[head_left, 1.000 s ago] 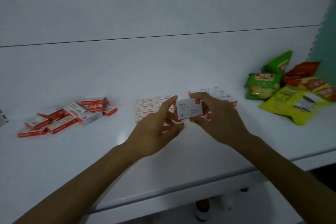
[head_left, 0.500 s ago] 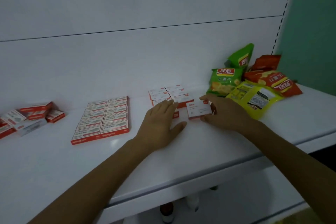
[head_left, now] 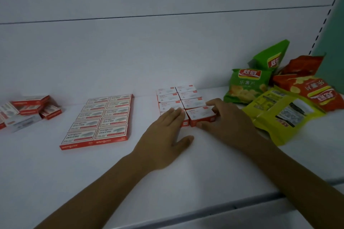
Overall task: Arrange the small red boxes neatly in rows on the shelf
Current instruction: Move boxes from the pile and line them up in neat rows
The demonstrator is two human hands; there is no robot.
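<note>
The box (head_left: pixel 200 115) in play sits at the front right corner of a two-column block (head_left: pixel 178 96) on the shelf (head_left: pixel 167 173), touching the boxes around it. The right hand (head_left: pixel 229 121) pinches it, thumb at the near edge and fingers (head_left: pixel 214 102) curled over the far side. The left hand (head_left: pixel 163 135) lies flat, its fingers (head_left: pixel 173 115) straight on the next box (head_left: pixel 184 123), gripping nothing. The box looks like thin card: light, fairly stiff, smooth enough to slide on the shelf, and likely to dent if squeezed hard. The long edges seem the best hold, with a gentle push to square it. A bigger block (head_left: pixel 100 119) of wider boxes lies well to the left, and a loose heap (head_left: pixel 29 109) lies further left. Every box is closed, so the contents cannot be told. Snack bags (head_left: pixel 247 85) are piled just right of the hands, closed as far as can be seen.
</note>
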